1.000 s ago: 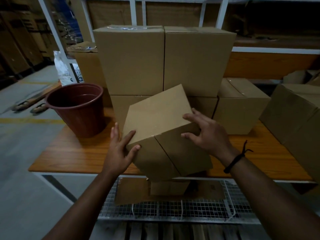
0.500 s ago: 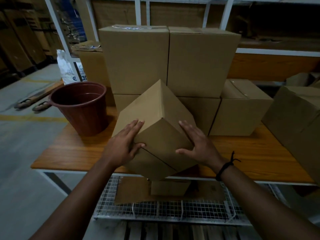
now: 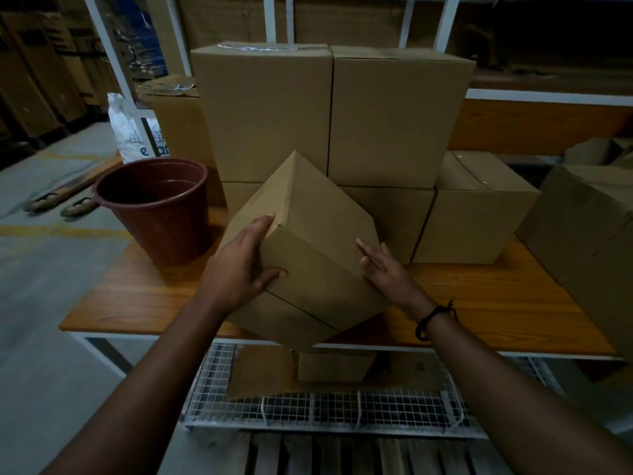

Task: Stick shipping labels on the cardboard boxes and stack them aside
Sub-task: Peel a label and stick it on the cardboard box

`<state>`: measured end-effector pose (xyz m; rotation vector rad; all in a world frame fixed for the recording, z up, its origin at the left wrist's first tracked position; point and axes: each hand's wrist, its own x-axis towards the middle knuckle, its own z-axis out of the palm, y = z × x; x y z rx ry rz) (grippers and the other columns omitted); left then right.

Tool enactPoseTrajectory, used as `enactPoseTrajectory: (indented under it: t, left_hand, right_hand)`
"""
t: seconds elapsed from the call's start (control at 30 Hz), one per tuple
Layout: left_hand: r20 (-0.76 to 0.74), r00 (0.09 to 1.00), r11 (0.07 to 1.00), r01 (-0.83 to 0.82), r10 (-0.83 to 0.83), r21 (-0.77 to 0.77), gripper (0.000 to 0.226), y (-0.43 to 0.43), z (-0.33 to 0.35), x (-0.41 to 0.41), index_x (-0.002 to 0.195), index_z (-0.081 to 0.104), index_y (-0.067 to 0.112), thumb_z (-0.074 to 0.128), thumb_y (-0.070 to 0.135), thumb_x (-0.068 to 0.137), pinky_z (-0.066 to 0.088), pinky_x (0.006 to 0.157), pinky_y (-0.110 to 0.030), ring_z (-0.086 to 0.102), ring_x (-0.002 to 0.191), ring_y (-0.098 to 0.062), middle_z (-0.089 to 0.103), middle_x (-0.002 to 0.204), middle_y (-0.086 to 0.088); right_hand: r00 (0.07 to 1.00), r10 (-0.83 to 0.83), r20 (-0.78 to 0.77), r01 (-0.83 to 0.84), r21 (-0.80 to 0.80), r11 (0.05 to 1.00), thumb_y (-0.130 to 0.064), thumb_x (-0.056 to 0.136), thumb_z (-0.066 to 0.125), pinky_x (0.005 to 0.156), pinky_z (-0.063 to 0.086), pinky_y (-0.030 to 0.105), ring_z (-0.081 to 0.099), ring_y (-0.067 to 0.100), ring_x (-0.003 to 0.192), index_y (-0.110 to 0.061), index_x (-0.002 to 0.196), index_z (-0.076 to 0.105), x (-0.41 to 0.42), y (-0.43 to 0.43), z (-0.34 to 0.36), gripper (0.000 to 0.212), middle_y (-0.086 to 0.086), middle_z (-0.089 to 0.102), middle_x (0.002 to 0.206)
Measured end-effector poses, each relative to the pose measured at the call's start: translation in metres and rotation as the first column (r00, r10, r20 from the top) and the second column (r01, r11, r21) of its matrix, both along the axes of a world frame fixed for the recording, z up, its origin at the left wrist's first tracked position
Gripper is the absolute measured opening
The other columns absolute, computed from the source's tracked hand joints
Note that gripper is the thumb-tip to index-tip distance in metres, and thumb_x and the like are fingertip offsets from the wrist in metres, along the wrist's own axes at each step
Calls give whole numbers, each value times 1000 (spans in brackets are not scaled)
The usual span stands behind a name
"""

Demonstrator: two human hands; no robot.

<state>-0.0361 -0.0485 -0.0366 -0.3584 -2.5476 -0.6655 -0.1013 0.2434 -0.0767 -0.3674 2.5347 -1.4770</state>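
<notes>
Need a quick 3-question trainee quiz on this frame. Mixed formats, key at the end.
1. True or false: the front box lies flat on the table.
2. What stands on the table to the left of the front box? A) a bucket B) a lamp C) a kettle
3. Fill in: the wristband is on the ___ wrist.

Key: 1 false, it is tilted up on a lower edge; 2 A; 3 right.
</notes>
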Motion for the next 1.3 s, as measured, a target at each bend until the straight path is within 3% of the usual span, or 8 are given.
enactPoseTrajectory:
  t: [0.2, 0.4, 0.6, 0.8, 0.9, 1.1, 1.2, 1.3]
  left_hand:
    - [-10, 1000, 999, 16, -16, 43, 118, -19, -3, 2, 152, -7, 44, 82, 36, 76, 48, 98, -54, 45, 133, -36, 36, 154, -12]
    - [36, 999, 978, -34, 27, 207, 118, -36, -19, 11, 149, 4, 54, 84, 54, 63, 50, 97, -40, 50, 121, -18, 46, 145, -5]
    - [190, 979, 928, -137, 74, 347, 104, -25, -69, 12, 146, 25, 24, 88, 32, 63, 59, 74, -33, 62, 105, -24, 51, 138, -19]
    - [261, 960, 917, -194, 105, 347, 98, -21, -86, 15, 141, 21, 45, 85, 33, 68, 59, 79, -38, 62, 108, -23, 53, 138, -16]
    - [281, 947, 937, -232, 157, 259, 99, -22, -80, 13, 145, 23, 33, 79, 56, 66, 59, 81, -45, 59, 117, -29, 49, 142, -13]
    - [-88, 990, 978, -125, 111, -166, 84, -14, -50, 0, 136, 49, 26, 51, 81, 73, 27, 109, -58, 25, 144, -38, 30, 156, -14]
    - [38, 999, 962, -12, 23, -272, 86, -4, -34, -11, 137, 53, 27, 33, 86, 77, 27, 113, -58, 29, 145, -29, 40, 153, -6]
    - [90, 996, 961, 0, 26, -277, 78, -3, -31, -16, 137, 55, 28, 38, 76, 78, 31, 113, -53, 38, 141, -23, 49, 147, -2]
  right_hand:
    - [978, -15, 210, 77, -291, 954, -62, 65, 75, 113, 35, 45, 36, 18, 137, -39, 146, 35, 5, -8, 1, 94, -2, 31, 156]
    - [1000, -7, 25, 11, -157, 987, -56, 69, 71, 115, 28, 44, 28, 18, 142, -32, 145, 41, 1, -7, 30, 86, -3, 31, 155]
    - [998, 10, -64, -9, 15, 1000, -56, 72, 71, 116, 26, 48, 26, 17, 143, -31, 145, 40, -4, -3, 38, 83, -6, 33, 155]
    - [997, -16, -73, 22, 78, 997, -53, 75, 73, 112, 32, 42, 31, 17, 142, -31, 144, 42, -9, -8, 28, 79, -5, 37, 153]
    - [999, -17, -42, 19, 44, 999, -54, 76, 72, 113, 31, 42, 31, 18, 141, -32, 142, 44, -7, -5, 27, 75, -5, 38, 153]
    - [988, -44, -145, 28, -111, 993, -66, 68, 67, 111, 35, 43, 26, 12, 141, -49, 139, 39, 28, 11, 11, 78, -1, 15, 161]
    - [975, -50, -218, 51, -5, 999, -64, 65, 73, 110, 35, 41, 19, 8, 142, -60, 131, 37, 39, 10, -11, 76, -4, 13, 162]
    - [952, -116, -282, 121, 0, 993, -37, 78, 77, 114, 34, 45, 18, 4, 140, -52, 130, 43, 34, 5, -18, 64, 2, 27, 158]
